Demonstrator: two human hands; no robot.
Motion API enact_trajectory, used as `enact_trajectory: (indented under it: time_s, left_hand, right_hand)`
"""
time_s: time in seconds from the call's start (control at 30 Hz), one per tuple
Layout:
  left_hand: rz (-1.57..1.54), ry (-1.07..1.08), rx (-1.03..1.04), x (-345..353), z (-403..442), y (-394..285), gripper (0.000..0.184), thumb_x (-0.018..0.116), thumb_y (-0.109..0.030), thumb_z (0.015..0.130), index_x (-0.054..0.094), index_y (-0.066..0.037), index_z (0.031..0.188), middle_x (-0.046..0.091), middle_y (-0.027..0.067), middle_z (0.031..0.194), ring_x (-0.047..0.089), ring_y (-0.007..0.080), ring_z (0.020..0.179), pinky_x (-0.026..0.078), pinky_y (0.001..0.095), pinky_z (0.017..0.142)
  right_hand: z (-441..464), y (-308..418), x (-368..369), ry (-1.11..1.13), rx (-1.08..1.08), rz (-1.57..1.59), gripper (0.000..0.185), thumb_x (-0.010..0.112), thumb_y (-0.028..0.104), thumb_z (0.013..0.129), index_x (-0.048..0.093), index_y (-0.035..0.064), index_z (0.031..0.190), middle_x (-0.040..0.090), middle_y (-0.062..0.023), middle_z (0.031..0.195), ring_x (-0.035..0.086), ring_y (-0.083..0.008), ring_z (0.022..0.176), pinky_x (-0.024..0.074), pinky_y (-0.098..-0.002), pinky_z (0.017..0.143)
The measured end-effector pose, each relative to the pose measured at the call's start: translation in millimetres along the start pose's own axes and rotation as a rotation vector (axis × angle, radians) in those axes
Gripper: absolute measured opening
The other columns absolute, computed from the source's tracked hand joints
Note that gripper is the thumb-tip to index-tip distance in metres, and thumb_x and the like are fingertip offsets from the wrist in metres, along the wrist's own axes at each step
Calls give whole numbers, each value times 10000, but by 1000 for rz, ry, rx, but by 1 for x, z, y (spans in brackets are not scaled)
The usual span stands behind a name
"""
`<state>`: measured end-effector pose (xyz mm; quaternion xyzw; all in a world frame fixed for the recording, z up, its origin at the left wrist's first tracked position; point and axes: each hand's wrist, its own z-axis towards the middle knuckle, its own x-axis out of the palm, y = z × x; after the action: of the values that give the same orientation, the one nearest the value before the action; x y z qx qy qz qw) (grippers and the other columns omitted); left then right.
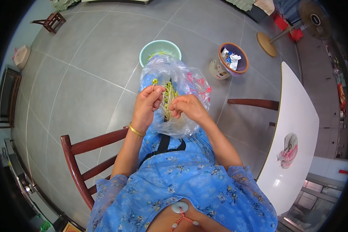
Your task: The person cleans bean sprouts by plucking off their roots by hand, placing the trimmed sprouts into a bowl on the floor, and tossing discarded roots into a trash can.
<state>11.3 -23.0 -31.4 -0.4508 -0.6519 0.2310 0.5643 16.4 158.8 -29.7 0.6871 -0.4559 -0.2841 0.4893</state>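
Observation:
A clear plastic bag [199, 86] with red print lies spread over my lap, holding a bunch of bean sprouts [168, 98] with yellow-green heads and pale stems. Above the left side of the bunch, my left hand [147, 102] pinches a single bean sprout, its head [155, 81] sticking up past the fingers. My right hand [189, 107] is at the right edge of the bunch, thumb and fingers closed together; whatever is between them is too small to make out. Just beyond the bag, a light green basin [142, 53] on the floor contains more sprouts.
A bin [219, 71] with an orange rim and crumpled waste stands right of the basin. To my right is a white table [297, 116] bearing a crumpled bag [289, 150]. A wooden chair [77, 170] is at my left; a fan [266, 44] stands at far right.

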Motion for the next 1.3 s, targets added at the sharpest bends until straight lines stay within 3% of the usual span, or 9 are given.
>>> enact_trajectory:
  time_s: [0.27, 0.37, 0.43, 0.67, 0.73, 0.87, 1.03, 1.2, 1.3]
  left_hand:
    - [-200, -36, 68, -3, 0, -23, 166, 478, -187, 943, 551, -45, 900, 562, 50, 786, 503, 131, 635, 402, 236, 558]
    - [-252, -20, 27, -9, 1, -24, 149, 462, -166, 945, 543, -42, 926, 573, 69, 798, 519, 148, 654, 422, 256, 592]
    - [-250, 36, 17, -15, 3, -18, 142, 457, -156, 945, 538, -40, 940, 576, 72, 794, 518, 146, 654, 423, 256, 599]
    - [-231, 43, -22, -16, 3, -10, 90, 498, -129, 911, 543, -54, 934, 526, 23, 705, 467, 104, 581, 359, 215, 533]
    - [-205, 22, -27, -17, 3, -11, 80, 522, -133, 900, 547, -60, 922, 502, 3, 678, 440, 88, 561, 338, 206, 515]
    - [-146, 10, -45, -18, 2, -9, 75, 593, -120, 855, 563, -62, 890, 458, -40, 639, 359, 41, 503, 272, 182, 461]
    - [78, 21, -53, 2, 2, -7, 121, 627, -87, 827, 598, -45, 937, 431, -78, 610, 322, 10, 485, 235, 172, 442]
    - [197, 193, -158, 12, 7, -4, 115, 624, -112, 846, 617, -26, 923, 486, -58, 610, 356, 11, 476, 258, 158, 425]
    - [112, 125, -168, 9, 6, -11, 123, 605, -137, 867, 619, -22, 908, 508, -35, 602, 359, 15, 459, 258, 159, 411]
  right_hand:
    - [23, -24, -21, -273, -19, 458, 204, 483, 108, 779, 638, -24, 771, 588, -63, 640, 554, -140, 511, 431, -246, 473]
    - [44, -38, -21, -318, 128, 167, 215, 521, 139, 769, 644, -18, 688, 630, -130, 652, 601, -191, 566, 455, -295, 480]
    - [58, -45, -12, -423, -74, -492, 235, 551, 176, 778, 659, -23, 715, 646, -200, 725, 637, -305, 659, 495, -397, 576]
    - [80, -52, -3, -425, 48, -924, 199, 576, 187, 751, 671, 18, 705, 633, -211, 752, 621, -378, 710, 497, -455, 650]
    - [79, -57, -6, -466, -36, -912, 254, 602, 274, 762, 676, 34, 721, 608, -203, 672, 607, -361, 649, 476, -441, 604]
    - [40, -42, -4, -522, -200, -752, 205, 622, 189, 745, 654, -10, 703, 620, -193, 692, 609, -331, 600, 467, -425, 558]
    - [0, 16, 1, -500, -422, -448, 140, 637, 118, 775, 646, -22, 760, 577, -123, 599, 535, -153, 502, 404, -287, 486]
    - [2, 44, 4, -441, -422, -287, 160, 634, 139, 811, 659, -17, 789, 577, -41, 594, 489, -69, 524, 382, -249, 481]
    - [9, 34, -4, -348, -333, -102, 165, 634, 153, 826, 667, -6, 798, 568, 4, 595, 474, -41, 538, 366, -226, 477]
